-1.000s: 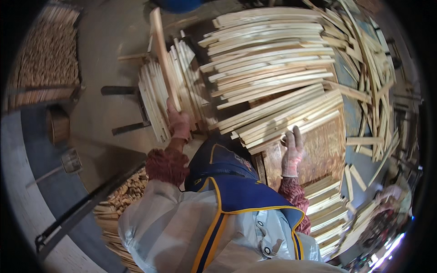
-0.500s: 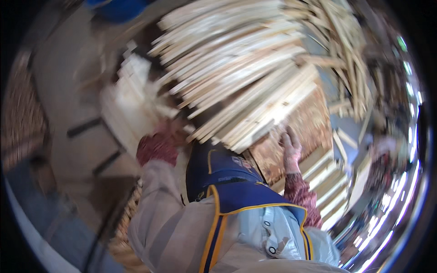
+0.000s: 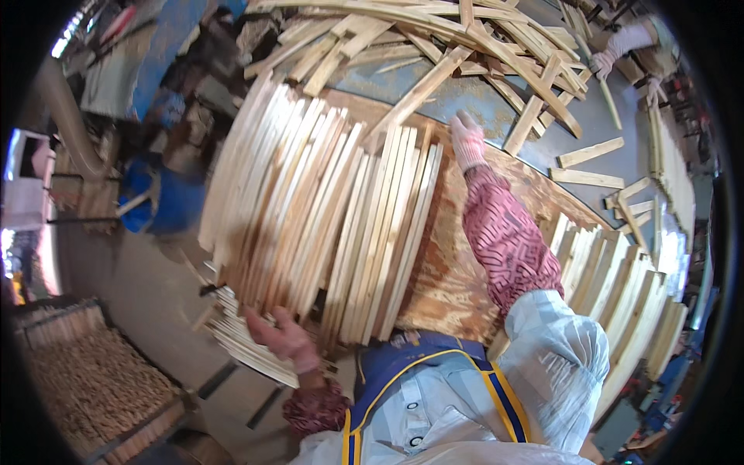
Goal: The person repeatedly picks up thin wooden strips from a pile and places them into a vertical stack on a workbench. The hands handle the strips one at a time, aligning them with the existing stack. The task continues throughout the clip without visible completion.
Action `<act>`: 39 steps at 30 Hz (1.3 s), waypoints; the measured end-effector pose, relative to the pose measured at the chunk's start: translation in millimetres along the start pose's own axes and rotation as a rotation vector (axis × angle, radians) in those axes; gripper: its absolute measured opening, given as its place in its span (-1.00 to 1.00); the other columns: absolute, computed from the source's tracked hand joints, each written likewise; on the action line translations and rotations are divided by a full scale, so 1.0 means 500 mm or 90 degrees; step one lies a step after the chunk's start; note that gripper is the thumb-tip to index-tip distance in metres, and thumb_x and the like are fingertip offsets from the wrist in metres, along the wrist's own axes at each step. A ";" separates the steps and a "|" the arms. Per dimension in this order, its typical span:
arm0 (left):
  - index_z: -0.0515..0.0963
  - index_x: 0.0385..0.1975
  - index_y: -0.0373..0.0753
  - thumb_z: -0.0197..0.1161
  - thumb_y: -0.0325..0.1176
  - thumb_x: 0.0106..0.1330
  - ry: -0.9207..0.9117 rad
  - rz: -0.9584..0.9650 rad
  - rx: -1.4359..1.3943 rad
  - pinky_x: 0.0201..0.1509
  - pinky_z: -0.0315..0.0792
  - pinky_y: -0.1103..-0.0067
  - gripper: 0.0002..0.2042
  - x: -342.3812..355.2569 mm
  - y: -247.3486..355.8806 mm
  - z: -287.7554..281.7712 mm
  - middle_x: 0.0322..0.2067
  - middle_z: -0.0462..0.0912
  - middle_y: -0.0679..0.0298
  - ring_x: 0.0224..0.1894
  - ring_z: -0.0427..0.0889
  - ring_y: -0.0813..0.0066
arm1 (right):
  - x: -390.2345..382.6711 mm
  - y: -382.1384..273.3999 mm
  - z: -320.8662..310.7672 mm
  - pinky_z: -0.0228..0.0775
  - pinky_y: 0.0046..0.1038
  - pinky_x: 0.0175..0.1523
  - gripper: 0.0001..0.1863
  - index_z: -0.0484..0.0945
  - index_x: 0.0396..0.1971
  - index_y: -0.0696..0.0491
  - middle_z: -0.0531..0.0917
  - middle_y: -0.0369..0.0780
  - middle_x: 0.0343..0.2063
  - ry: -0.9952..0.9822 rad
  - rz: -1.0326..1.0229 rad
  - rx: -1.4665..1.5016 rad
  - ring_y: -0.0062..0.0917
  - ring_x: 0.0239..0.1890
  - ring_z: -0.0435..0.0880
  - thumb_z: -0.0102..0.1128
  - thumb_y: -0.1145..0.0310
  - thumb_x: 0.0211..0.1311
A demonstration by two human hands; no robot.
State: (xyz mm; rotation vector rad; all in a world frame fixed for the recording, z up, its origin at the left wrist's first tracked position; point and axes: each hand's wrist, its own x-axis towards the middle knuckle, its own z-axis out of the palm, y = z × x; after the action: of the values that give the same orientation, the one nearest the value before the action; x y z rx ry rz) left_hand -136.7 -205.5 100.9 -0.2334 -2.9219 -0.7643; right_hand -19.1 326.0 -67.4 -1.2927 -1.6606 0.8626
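Mostly slats [image 3: 325, 225] between both hands.

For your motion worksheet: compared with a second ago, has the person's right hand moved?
Yes. The right hand has reached forward across the brown board, from its near part to its far edge.

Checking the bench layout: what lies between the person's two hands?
In the head view, a fanned row of pale wooden slats spans from the left hand toward the gloved right hand, resting on the chipboard bench top.

Grey concrete floor [image 3: 139, 287], blue barrel [image 3: 167, 203], bright daylight at left.
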 end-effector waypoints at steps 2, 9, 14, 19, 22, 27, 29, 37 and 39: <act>0.23 0.41 -0.33 0.20 -0.10 0.42 -0.095 0.062 0.089 0.46 0.18 0.17 -0.34 -0.037 0.061 0.005 0.37 0.24 -0.21 0.38 0.26 -0.15 | 0.067 -0.073 0.092 0.50 -0.26 -0.04 -0.38 0.56 0.09 0.24 0.72 -0.02 -0.25 -0.098 0.163 -0.059 -0.22 -0.18 0.70 0.23 0.03 0.21; 0.08 0.47 -0.20 0.42 0.24 0.01 -0.418 0.302 0.228 0.39 0.28 0.18 0.07 -0.119 0.165 0.185 0.32 0.29 -0.13 0.35 0.29 -0.13 | 0.194 -0.154 0.192 0.60 -0.38 -0.05 -0.68 0.62 0.03 0.11 0.72 -0.14 -0.18 -0.129 0.460 0.428 -0.35 -0.16 0.71 0.21 0.33 0.33; 0.08 0.47 -0.16 0.38 0.08 0.08 -0.491 0.238 0.321 0.25 0.41 0.19 -0.03 -0.110 0.209 0.227 0.22 0.41 -0.10 0.19 0.48 -0.11 | 0.109 -0.100 0.005 0.58 -0.40 -0.29 -0.85 0.50 -0.17 0.14 0.58 -0.27 -0.45 -0.361 0.363 1.378 -0.48 -0.51 0.60 0.09 0.36 0.45; 0.10 0.47 -0.19 0.43 0.01 0.06 -0.395 0.355 0.178 0.26 0.42 0.24 -0.03 -0.113 0.122 0.264 0.23 0.41 -0.09 0.17 0.50 -0.10 | -0.052 -0.067 -0.200 0.42 -0.50 -0.31 -0.69 0.38 -0.41 -0.05 0.38 -0.43 -0.59 -0.468 0.390 1.462 -0.59 -0.48 0.43 0.27 0.11 0.31; 0.12 0.46 -0.25 0.47 -0.04 0.05 -0.476 0.253 0.140 0.28 0.42 0.29 -0.02 -0.095 0.177 0.225 0.26 0.41 -0.09 0.21 0.50 -0.04 | -0.173 -0.068 -0.306 0.44 -0.49 -0.25 -0.63 0.46 -0.28 0.07 0.46 -0.37 -0.48 -0.406 0.478 1.337 -0.57 -0.43 0.47 0.30 0.06 0.30; 0.23 0.39 -0.31 0.43 -0.17 0.18 -0.762 0.125 -0.471 0.23 0.48 0.33 -0.21 -0.068 0.206 0.201 0.18 0.52 -0.06 0.19 0.56 0.11 | -0.398 -0.113 -0.385 0.58 -0.37 -0.07 -0.47 0.43 0.12 0.29 0.61 -0.15 -0.14 -0.156 0.604 0.852 -0.43 -0.18 0.63 0.21 0.17 0.36; 0.33 0.29 -0.31 0.36 -0.17 0.26 -1.010 -0.101 -0.704 0.09 0.55 0.36 -0.36 -0.077 0.251 0.218 0.07 0.57 -0.01 0.08 0.61 0.16 | -0.453 -0.127 -0.394 0.58 -0.37 0.02 -0.55 0.49 0.11 0.24 0.65 -0.14 -0.08 -0.119 0.578 0.671 -0.38 -0.09 0.68 0.10 0.21 0.40; 0.58 -0.05 -0.23 -0.02 0.19 0.50 -1.036 -0.481 -0.666 -0.27 0.69 0.27 -0.46 -0.285 0.269 0.316 -0.28 0.70 0.12 -0.35 0.71 0.22 | -0.512 -0.242 -0.395 0.36 -0.32 0.24 -0.41 0.48 0.23 0.15 0.64 0.00 0.07 -0.147 0.487 0.027 -0.26 0.17 0.58 0.05 0.06 0.34; 0.51 0.17 -0.33 -0.01 0.12 0.49 -0.980 -0.497 -0.565 0.21 0.48 0.39 -0.41 -0.314 0.256 0.310 -0.06 0.70 0.05 0.00 0.65 0.13 | -0.539 -0.266 -0.390 0.35 -0.35 0.26 -0.36 0.40 0.32 0.12 0.61 0.03 0.11 -0.096 0.618 0.101 -0.20 0.19 0.56 0.03 0.12 0.30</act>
State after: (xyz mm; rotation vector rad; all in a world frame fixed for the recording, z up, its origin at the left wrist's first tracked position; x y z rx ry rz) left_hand 29.4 -37.7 4.3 0.6032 -3.4355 -3.1862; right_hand 137.3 37.5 76.7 -1.9701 -0.9682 1.6360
